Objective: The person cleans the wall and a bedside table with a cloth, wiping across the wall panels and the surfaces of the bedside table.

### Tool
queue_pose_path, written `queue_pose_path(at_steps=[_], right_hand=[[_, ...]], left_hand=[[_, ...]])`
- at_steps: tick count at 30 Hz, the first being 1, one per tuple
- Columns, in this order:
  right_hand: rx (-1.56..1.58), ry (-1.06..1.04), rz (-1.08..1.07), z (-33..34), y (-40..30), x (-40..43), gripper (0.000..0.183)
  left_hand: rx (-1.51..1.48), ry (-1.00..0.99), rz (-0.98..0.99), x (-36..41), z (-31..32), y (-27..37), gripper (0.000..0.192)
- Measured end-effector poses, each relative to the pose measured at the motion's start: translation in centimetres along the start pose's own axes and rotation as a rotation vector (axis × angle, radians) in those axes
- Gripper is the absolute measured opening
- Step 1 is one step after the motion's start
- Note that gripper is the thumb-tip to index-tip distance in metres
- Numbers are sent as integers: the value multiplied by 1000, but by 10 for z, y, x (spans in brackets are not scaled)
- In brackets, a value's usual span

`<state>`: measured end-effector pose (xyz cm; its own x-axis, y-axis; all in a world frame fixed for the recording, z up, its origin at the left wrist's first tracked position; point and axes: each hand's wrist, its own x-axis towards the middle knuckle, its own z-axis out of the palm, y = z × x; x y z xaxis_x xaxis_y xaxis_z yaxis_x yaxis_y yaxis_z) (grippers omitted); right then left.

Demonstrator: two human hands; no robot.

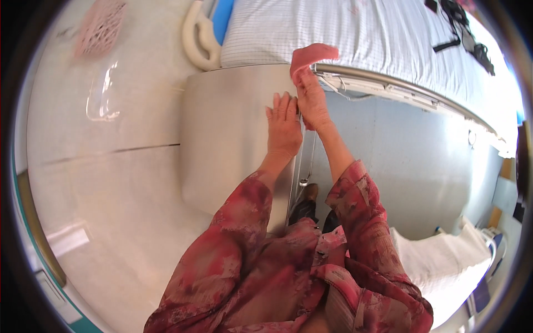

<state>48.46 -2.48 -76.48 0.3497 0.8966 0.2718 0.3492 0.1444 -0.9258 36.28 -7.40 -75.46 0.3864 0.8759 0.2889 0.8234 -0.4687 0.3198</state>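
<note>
My right hand (312, 100) grips a red cloth (311, 56), which sticks up past my fingers over the edge of a bed with a striped white sheet (266, 33). My left hand (284, 125) lies close beside it, palm down and fingers nearly straight, on the right edge of a beige cabinet top (229, 137). Whether the fingertips of my left hand touch my right hand is hard to tell.
A metal bed rail (387, 79) runs right from the cabinet. Black straps (458, 25) lie on the bed. A pink basket (101, 27) stands on the floor at upper left. A white-covered chair or bed (449, 262) is at lower right.
</note>
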Motion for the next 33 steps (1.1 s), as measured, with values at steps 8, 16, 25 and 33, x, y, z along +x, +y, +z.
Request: queue_pose_path(at_steps=[8, 16, 25, 33], right_hand=[[-449, -349, -357, -1, -43, -46, 43], [-665, -404, -354, -3, -69, -159, 58], [-570, -483, -433, -1, -145, -294, 53], [-679, -736, -574, 28, -158, -366, 48]], left_hand=[[-500, 199, -134, -16, -27, -15, 46], [-232, 71, 11, -117, -78, -16, 55], [-236, 52, 170, -254, -137, -57, 38], [-320, -61, 111, -339, -182, -94, 31]])
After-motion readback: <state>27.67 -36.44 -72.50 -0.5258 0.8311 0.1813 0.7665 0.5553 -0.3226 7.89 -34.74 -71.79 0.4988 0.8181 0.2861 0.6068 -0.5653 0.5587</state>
